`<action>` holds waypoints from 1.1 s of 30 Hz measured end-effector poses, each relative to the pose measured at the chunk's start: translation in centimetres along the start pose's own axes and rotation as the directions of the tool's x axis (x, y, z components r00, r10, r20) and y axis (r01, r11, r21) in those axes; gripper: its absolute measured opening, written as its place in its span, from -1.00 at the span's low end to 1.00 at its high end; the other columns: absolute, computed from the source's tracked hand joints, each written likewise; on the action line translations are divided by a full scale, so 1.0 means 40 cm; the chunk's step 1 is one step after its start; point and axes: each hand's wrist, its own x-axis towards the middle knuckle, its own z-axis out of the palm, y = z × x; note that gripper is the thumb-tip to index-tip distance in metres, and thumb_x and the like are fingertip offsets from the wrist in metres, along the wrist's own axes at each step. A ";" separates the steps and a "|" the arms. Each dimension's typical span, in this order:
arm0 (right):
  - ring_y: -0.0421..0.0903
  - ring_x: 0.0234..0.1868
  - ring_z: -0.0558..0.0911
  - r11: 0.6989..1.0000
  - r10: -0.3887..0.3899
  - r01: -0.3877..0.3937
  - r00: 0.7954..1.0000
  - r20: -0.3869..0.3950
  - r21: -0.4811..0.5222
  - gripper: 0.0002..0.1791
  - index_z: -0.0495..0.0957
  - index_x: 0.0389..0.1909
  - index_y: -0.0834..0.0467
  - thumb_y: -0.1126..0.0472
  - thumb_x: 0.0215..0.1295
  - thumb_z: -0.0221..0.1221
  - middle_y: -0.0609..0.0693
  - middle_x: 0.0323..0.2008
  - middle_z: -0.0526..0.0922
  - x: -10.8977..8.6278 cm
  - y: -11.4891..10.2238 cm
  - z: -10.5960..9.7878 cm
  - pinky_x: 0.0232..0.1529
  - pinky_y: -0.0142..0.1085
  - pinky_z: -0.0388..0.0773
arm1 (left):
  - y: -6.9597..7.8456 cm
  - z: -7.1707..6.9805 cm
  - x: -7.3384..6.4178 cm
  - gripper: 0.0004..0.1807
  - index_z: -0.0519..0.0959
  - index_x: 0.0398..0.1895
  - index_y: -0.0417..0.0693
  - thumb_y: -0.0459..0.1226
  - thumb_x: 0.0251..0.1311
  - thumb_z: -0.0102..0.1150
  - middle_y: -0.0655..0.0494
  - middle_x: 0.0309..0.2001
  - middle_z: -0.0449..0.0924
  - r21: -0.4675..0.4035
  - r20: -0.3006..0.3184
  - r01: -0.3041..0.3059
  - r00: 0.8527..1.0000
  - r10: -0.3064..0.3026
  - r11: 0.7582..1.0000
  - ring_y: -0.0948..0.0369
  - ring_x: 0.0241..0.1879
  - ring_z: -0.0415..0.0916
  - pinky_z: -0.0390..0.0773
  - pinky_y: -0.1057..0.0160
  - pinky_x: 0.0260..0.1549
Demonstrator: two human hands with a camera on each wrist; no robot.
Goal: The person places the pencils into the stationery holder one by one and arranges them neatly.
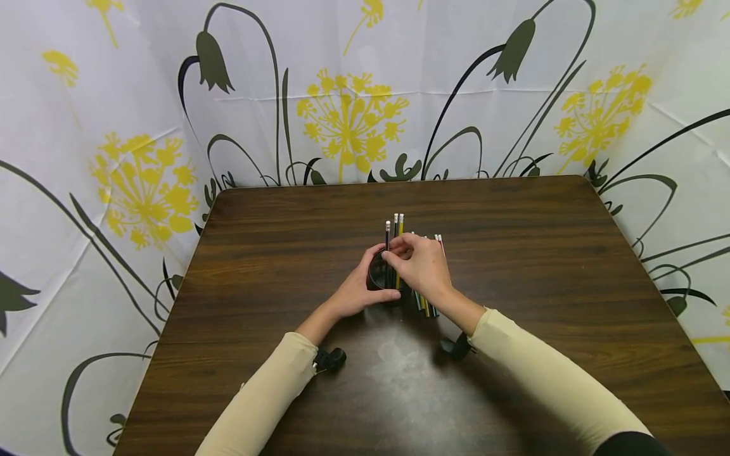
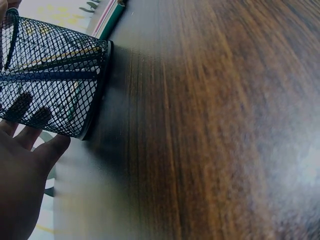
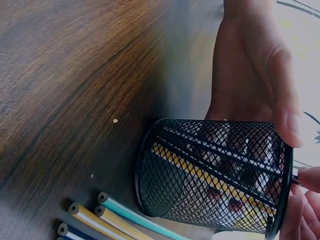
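Note:
A black wire-mesh pencil cup (image 1: 376, 273) stands upright on the table, with two dark pencils and a yellow pencil (image 3: 200, 172) leaning inside it. My left hand (image 1: 355, 292) holds the cup from the left, its thumb across the near side and its fingers behind. Over the rim, my right hand (image 1: 426, 265) pinches a dark pencil (image 1: 388, 229) between thumb and fingers. That pencil stands in the cup, its white eraser end up. Beneath the right hand, several loose pencils (image 1: 424, 306) lie side by side on the table, partly hidden by it.
The dark wood-grain table (image 1: 274, 253) reaches back to a white curtain (image 1: 251, 126) printed with flowers. In the right wrist view, turquoise, yellow and dark pencils lie close beside the cup's base. Small pale specks dot the tabletop there.

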 end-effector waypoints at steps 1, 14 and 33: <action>-0.23 -0.48 0.65 1.000 0.007 -0.007 1.000 -0.008 -0.006 -0.85 0.69 -0.33 0.12 0.14 0.15 0.41 -0.11 -0.47 0.71 0.003 0.000 0.002 -0.40 -0.29 0.56 | 0.001 0.000 0.000 0.04 -0.04 0.50 0.38 -0.05 0.07 0.46 0.09 0.33 0.31 0.008 -0.003 0.008 1.000 -0.008 1.000 0.12 0.30 0.28 0.24 -0.11 0.25; -0.24 -0.48 0.66 0.992 0.089 -0.094 0.994 -0.056 -0.082 -0.85 0.73 -0.37 0.07 0.08 0.11 0.43 -0.14 -0.49 0.71 0.020 -0.002 0.011 -0.47 -0.26 0.53 | 0.000 -0.001 0.002 0.03 -0.05 0.52 0.30 -0.10 0.09 0.44 0.05 0.36 0.28 0.000 0.005 -0.003 1.000 0.003 1.000 0.08 0.30 0.29 0.21 -0.13 0.26; -0.24 -0.56 0.60 0.988 0.042 -0.051 0.997 -0.063 -0.144 -0.85 0.73 -0.38 0.08 0.09 0.12 0.40 -0.17 -0.56 0.68 0.031 -0.001 0.018 -0.57 -0.31 0.49 | -0.001 -0.001 -0.002 0.05 -0.06 0.51 0.37 0.01 0.07 0.44 0.16 0.42 0.17 0.040 -0.003 0.010 1.000 -0.010 0.999 0.14 0.37 0.17 0.19 -0.14 0.27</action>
